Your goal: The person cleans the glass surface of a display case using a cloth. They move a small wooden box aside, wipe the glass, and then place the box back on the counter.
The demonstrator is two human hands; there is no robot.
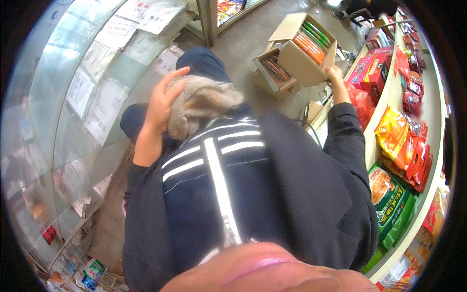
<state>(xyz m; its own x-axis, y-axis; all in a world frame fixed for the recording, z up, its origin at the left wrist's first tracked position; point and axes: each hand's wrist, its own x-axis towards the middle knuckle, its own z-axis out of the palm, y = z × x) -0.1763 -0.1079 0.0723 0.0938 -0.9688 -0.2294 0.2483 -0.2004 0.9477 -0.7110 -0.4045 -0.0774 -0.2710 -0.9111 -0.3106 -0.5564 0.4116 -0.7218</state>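
My left hand (162,100) holds a crumpled grey-beige cloth (204,104) over my lap, its fingers spread along one side of the fabric. With my right arm stretched forward, my right hand (334,75) grips the near corner of an open cardboard box (303,67). Tilted towards the right, that box shows rows of thin orange packets (308,47) and green packets (316,34) standing on edge. Just left of it and lower sits another open container (270,69) with thin, flat items inside. Its underside is partly hidden.
A glass display case (105,109) curves along my left, with handwritten paper sheets and bags in it. On the right, a pale shelf (394,252) carries red boxes (372,73), yellow bags (396,135) and a green bag (388,200). Another person (365,11) is at the far end.
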